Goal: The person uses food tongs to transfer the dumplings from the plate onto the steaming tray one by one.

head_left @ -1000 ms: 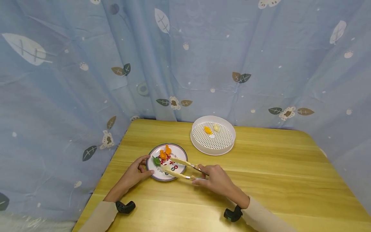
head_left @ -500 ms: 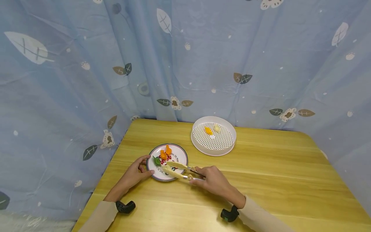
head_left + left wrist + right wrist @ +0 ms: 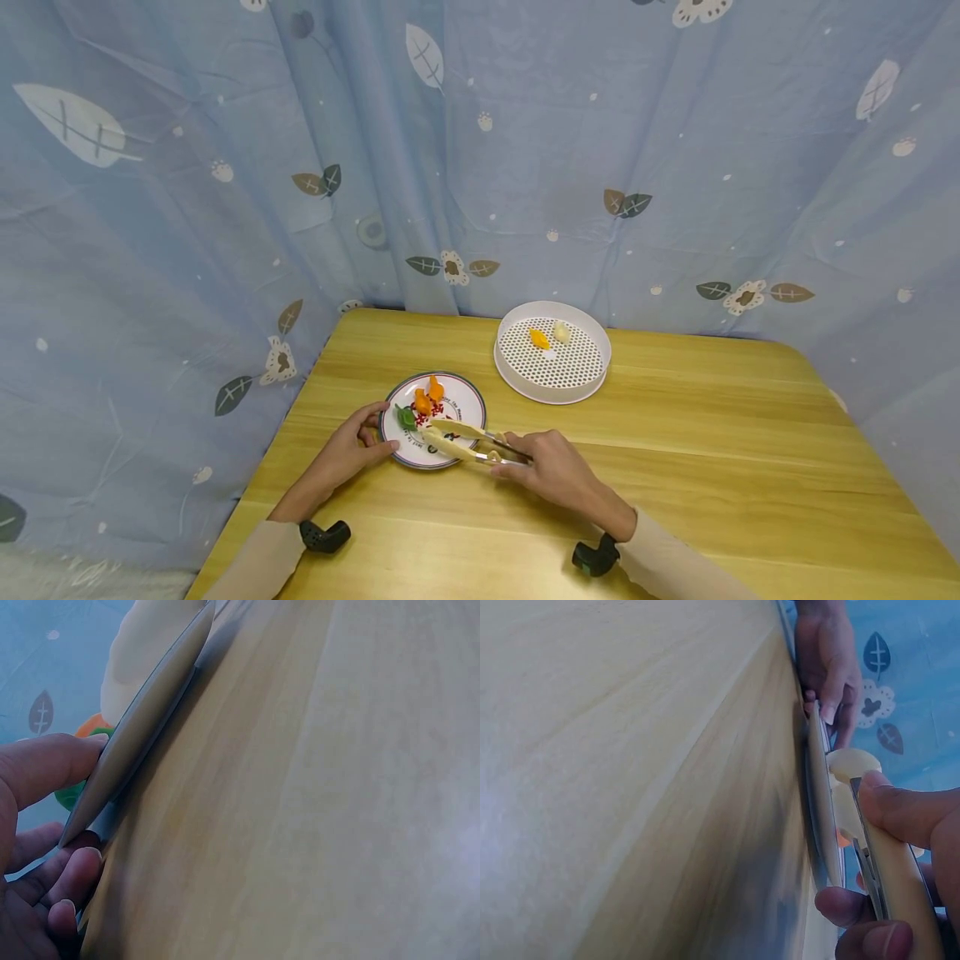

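My left hand holds the left rim of a round white plate, thumb on the rim and fingers beneath it, as the left wrist view shows. My right hand grips food tongs with pale yellow tips and metal arms. Those tips are over the plate's near part, slightly apart; whether anything lies between them is hard to tell. On the plate sit two small orange pepper-like pieces and a green piece. Red print marks the plate's middle.
Behind and right of the plate stands a round white sieve tray holding a yellow piece and a pale, garlic-like piece. A wooden table carries everything. Blue patterned curtains hang behind and to the left.
My right hand has shifted slightly left, and the tongs' tips have come closer together over the plate. In the last half second little moves. My left hand stays on the rim.
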